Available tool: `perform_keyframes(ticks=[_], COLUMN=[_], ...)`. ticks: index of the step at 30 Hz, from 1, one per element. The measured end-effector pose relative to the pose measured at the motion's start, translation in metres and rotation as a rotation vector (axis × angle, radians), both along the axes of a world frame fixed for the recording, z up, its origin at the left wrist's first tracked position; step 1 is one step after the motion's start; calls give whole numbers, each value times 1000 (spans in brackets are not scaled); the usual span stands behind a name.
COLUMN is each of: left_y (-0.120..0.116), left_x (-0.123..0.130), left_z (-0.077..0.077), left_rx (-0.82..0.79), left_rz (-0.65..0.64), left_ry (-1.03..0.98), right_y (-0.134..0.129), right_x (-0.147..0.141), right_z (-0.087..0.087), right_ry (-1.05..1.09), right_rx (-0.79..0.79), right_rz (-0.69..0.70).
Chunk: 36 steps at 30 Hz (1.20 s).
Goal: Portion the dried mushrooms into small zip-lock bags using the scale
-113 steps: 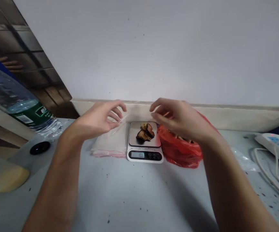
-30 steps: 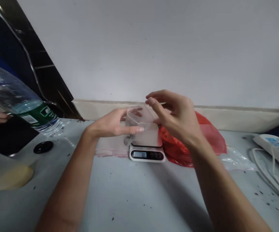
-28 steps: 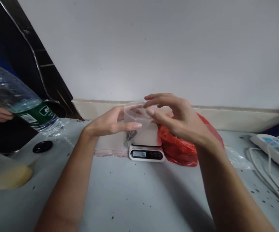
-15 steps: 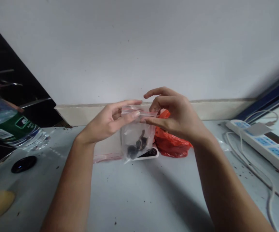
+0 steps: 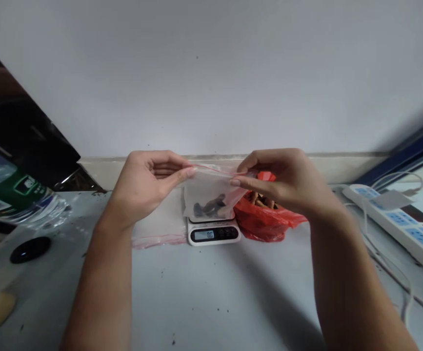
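Note:
Between my hands hangs a clear zip-lock bag point(image 5: 211, 190) with a red seal line, and dark brown dried pieces point(image 5: 211, 207) lie at its bottom. My left hand point(image 5: 149, 185) pinches the bag's top left corner between thumb and fingers. At the top right, my right hand point(image 5: 277, 178) pinches the seal the same way. Just below and behind the bag is a white digital scale point(image 5: 214, 234), its display reading 0.0. A red plastic bag point(image 5: 266, 222) holding brown dried pieces stands right of the scale.
Flat zip-lock bags point(image 5: 160, 229) lie left of the scale. A water bottle point(image 5: 17, 190) with a green label and a black round object point(image 5: 30, 249) are at left. A white power strip point(image 5: 397, 224) with cables lies at right on the grey table point(image 5: 196, 302).
My hands have moved apart, drawing the bag's top edge straight. The bag has risen, so the scale's display now shows. My right hand's raised fingers have come down to the seal.

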<state>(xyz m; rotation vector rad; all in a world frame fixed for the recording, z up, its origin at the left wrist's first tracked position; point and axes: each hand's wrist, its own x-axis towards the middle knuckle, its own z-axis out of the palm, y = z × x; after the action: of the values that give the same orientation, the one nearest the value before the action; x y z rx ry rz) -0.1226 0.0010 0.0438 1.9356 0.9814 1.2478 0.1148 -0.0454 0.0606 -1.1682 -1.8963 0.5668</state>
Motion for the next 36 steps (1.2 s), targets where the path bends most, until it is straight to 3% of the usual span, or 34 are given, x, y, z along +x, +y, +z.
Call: perform_keyframes(ticks=[5,10,14,19,25,36], left_y=[-25,-42,-48,-45,-38,-25], left_x=[0,5,9,9,1,-6], left_z=[-2,8,13,14,17,8], left_rx=[38,101,136,120,117,349], left_rz=[110,161,212,232,168,10], left_ry=[-26,85,204,304,319,351], right_y=[-2,2,3,3,5,0], right_x=[2,7,8,0,-11,-29], right_z=[2,-5,-13,-14,-13,-14], right_ry=[-35,8,60,17,18,-5], right_rx=[4,33,31,-47,-2,110], right_rz=[86,121,134,244,211,155])
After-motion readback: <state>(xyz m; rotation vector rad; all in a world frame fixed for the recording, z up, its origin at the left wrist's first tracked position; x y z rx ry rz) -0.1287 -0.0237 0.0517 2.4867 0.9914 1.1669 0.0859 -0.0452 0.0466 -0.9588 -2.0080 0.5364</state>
